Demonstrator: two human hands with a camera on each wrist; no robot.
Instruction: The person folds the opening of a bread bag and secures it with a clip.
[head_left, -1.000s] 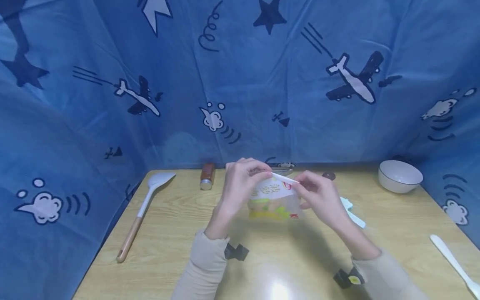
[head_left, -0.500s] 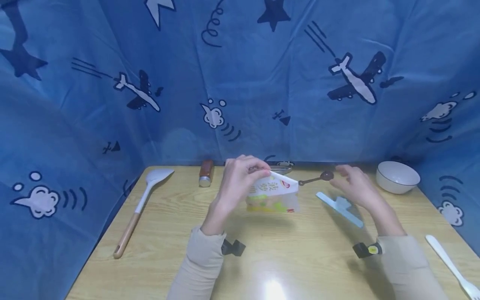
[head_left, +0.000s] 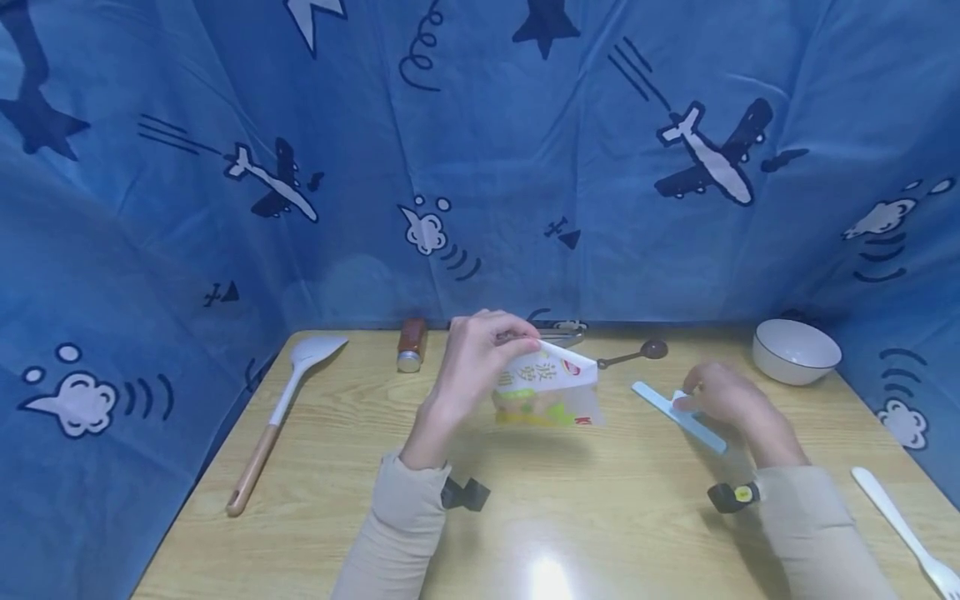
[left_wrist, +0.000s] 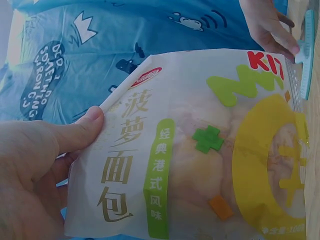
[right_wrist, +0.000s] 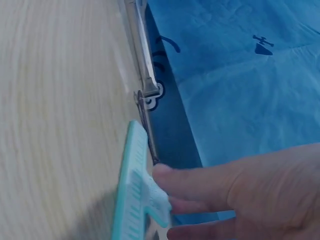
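Note:
My left hand (head_left: 480,354) pinches the top edge of a plastic bread bag (head_left: 551,387), holding it up over the table. In the left wrist view the bag (left_wrist: 200,150) fills the middle, white with green and yellow print, with pale bread showing through. Its top is folded along a slant beside the left thumb (left_wrist: 82,132). To the right, my right hand (head_left: 731,396) has its thumb and fingers at the handle tabs of a long light-blue bag clip (head_left: 697,429), pinching them. The right wrist view shows the clip (right_wrist: 131,185) with its toothed bar alongside the thumb.
A brown measuring spoon (head_left: 654,350) lies behind the clip, near metal tongs (head_left: 566,337). A white bowl (head_left: 798,354) stands back right, a white fork (head_left: 903,529) front right. A spice jar (head_left: 412,343) and a spatula (head_left: 281,417) lie left. Blue curtain (head_left: 480,167) surrounds the table.
My right hand has let go of the bag's right corner, moved right, then come down onto the clip's tabs. The left hand keeps holding the bag in nearly the same place.

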